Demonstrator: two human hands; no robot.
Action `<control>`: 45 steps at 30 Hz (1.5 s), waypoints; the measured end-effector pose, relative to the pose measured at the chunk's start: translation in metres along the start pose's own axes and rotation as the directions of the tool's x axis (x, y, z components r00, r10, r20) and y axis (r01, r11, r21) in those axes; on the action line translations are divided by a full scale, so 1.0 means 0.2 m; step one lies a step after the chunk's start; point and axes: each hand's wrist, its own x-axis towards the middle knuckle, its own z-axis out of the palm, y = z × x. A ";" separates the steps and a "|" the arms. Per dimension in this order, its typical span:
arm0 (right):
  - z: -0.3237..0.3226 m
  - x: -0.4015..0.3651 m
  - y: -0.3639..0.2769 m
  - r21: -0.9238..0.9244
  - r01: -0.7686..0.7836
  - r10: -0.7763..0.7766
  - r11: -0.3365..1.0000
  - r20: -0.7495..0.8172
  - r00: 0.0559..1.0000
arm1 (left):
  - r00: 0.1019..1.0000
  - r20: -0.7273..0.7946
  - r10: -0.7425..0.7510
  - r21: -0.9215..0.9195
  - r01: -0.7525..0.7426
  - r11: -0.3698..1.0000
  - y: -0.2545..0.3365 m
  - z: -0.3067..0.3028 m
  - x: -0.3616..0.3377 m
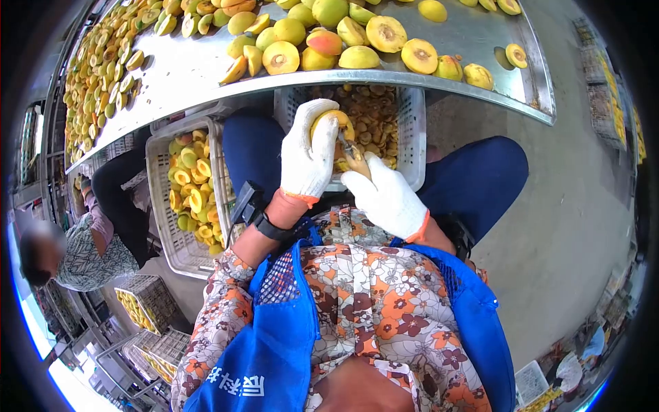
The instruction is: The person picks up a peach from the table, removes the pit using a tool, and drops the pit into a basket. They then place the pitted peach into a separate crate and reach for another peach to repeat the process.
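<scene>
My left hand (307, 154), in a white glove, grips a yellow peach half (345, 122) with the fingers wrapped round it. In my gloved right hand (389, 195) is a pitting tool with a wooden handle (357, 162). Its metal end meets the peach at the cut side; the exact contact is partly hidden by the fingers. Both hands are above a grey crate (412, 134) between my knees, which holds small brownish-yellow pieces (371, 118), perhaps pits or scraps.
Ahead is a metal table (185, 79) with halved peaches (280, 58) near its raised edge and a large heap at left. A white crate (159, 199) of cut peaches (195, 199) stands by my left leg. Another person (96, 247) sits further left, near stacked crates (147, 302).
</scene>
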 end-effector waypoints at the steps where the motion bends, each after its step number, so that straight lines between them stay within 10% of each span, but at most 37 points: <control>1: 0.01 0.00 0.01 0.002 0.004 -0.004 1.000 0.001 1.000 | 0.999 0.032 -0.037 0.016 0.037 0.999 0.00 -0.01 0.00; 3: 0.02 0.00 -0.05 0.004 -0.311 0.310 0.951 0.024 0.950 | 0.993 0.081 -0.088 -0.034 0.091 0.995 -0.04 -0.02 0.02; 8: 0.02 0.01 0.00 0.144 -0.271 0.265 0.952 0.056 0.963 | 0.999 0.019 0.049 0.043 -0.050 0.998 -0.02 -0.02 -0.01; 12: 0.06 -0.01 0.00 0.097 -0.214 0.213 0.972 0.019 0.977 | 0.950 0.229 -0.212 -0.322 0.279 0.905 -0.02 -0.08 0.03; 16: 0.02 0.00 -0.01 0.078 -0.046 0.037 0.996 0.108 0.993 | 0.997 0.058 -0.044 -0.104 0.050 0.993 -0.02 -0.05 0.00; 19: 0.06 0.01 0.00 0.446 -0.403 0.308 0.800 0.271 0.912 | 0.989 0.076 -0.124 0.005 0.124 0.992 -0.03 -0.06 0.02; 21: 0.13 0.00 0.12 -0.173 0.143 -0.147 0.975 -0.012 0.989 | 0.994 0.055 -0.099 0.038 0.097 0.995 -0.05 -0.05 0.02; 25: 0.12 0.00 0.11 -0.126 0.243 -0.251 0.962 -0.052 0.967 | 0.998 0.030 -0.058 0.028 0.057 0.998 -0.05 -0.06 -0.02; 26: 0.06 0.00 0.01 0.369 -0.188 0.138 0.910 0.160 0.978 | 0.995 0.053 -0.089 -0.016 0.090 0.996 -0.04 -0.07 -0.01; 27: 0.02 0.01 -0.05 0.632 -0.609 0.343 0.480 0.504 0.793 | 0.962 0.164 -0.220 -0.262 0.257 0.930 -0.09 -0.09 0.00; 36: 0.01 0.04 -0.12 0.696 -0.696 0.300 0.176 0.636 0.711 | 0.986 0.152 -0.070 -0.300 0.114 0.947 -0.13 -0.17 0.01; 43: 0.06 0.09 -0.12 0.694 -0.697 0.240 0.179 0.656 0.715 | 0.987 0.159 -0.020 -0.301 0.068 0.951 -0.21 -0.16 0.04; 45: 0.14 0.14 -0.16 0.771 -0.611 0.575 -0.181 0.586 0.571 | 0.982 0.165 -0.087 -0.350 0.141 0.926 -0.22 -0.14 0.06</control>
